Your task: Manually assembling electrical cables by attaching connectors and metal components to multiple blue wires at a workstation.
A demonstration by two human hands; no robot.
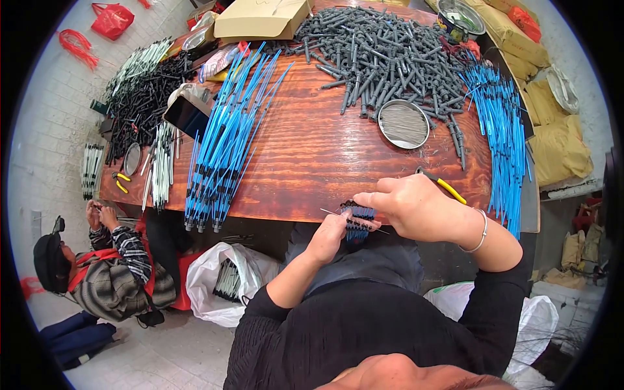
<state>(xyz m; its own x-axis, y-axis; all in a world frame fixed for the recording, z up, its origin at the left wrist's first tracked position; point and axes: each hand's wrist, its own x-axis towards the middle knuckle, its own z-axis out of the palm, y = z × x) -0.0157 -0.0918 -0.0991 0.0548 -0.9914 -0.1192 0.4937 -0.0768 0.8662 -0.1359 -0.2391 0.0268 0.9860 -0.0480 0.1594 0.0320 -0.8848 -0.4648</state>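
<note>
Just past the table's near edge, my left hand (328, 238) is closed around a small bundle of blue strips with black beaded ends (357, 225). A thin metal wire sticks out of the bundle on the left, and a fine end shows on the right. My right hand (413, 209), a bracelet at its wrist, reaches over the bundle from the right. Its fingers are bent at the bundle's top, and their tips partly hide what they pinch. Beside that hand on the table lie pliers with a yellow handle (450, 190).
A round tin of thin metal pins (403, 124) stands before a heap of grey plastic parts (383, 55). Blue strips lie in bundles at left (224, 143) and right (500, 143). Black parts (146, 91) are piled far left. A co-worker (117, 273) sits left, near a white sack (224, 286).
</note>
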